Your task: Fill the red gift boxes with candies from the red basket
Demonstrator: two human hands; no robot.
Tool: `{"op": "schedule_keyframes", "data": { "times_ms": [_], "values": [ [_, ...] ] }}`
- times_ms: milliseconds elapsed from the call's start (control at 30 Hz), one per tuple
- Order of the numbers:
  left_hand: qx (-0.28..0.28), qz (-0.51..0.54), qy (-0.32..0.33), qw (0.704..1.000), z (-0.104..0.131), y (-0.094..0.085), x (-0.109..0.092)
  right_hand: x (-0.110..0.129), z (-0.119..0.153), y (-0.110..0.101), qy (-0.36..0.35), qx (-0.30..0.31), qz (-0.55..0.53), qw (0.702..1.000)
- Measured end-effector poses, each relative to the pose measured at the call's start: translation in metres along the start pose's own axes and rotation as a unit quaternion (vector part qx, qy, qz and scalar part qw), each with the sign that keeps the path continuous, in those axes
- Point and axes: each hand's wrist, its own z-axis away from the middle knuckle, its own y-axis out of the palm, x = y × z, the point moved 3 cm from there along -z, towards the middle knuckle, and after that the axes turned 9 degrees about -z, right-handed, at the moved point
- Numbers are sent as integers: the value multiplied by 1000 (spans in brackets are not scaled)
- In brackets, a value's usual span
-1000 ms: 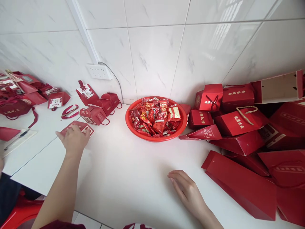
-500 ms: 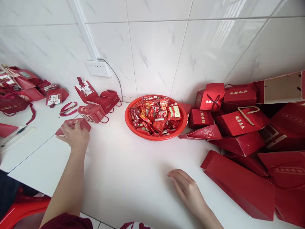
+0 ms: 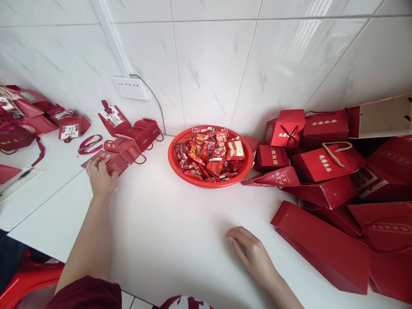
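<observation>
My left hand grips a small red box from above, at the left on the white table. That box touches another red box with a cord handle, in the row by the wall. My right hand rests on the table at the lower right, fingers curled together, and what lies inside them, if anything, is hidden. Behind the hands, a red plastic basket is filled with red-wrapped sweets.
Many red boxes are piled at the right. More boxes and bags lie at the far left, near a loose ribbon. A socket strip is on the tiled wall. A red stool stands at the lower left.
My left hand has turned the box slightly and brought it up against the row of boxes. The right hand has stayed in place. The view has shifted a little.
</observation>
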Motion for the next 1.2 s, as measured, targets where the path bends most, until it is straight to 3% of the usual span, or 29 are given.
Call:
{"op": "schedule_keyframes", "data": {
  "times_ms": [333, 600, 1000, 1200],
  "values": [
    [41, -19, -3, 999, -8, 0, -5, 2, -1, 1, -4, 11, 1, 1000],
    [58, -20, -3, 998, 2, -10, -4, 4, 0, -1, -9, 10, 9, 1000],
    [62, -25, 5, 998, -9, -2, -7, 8, -1, 1, -22, 28, 19, 999],
    [114, -20, 18, 993, -15, -18, -5, 14, -2, -2, -59, 8, 61, 996]
  ]
}}
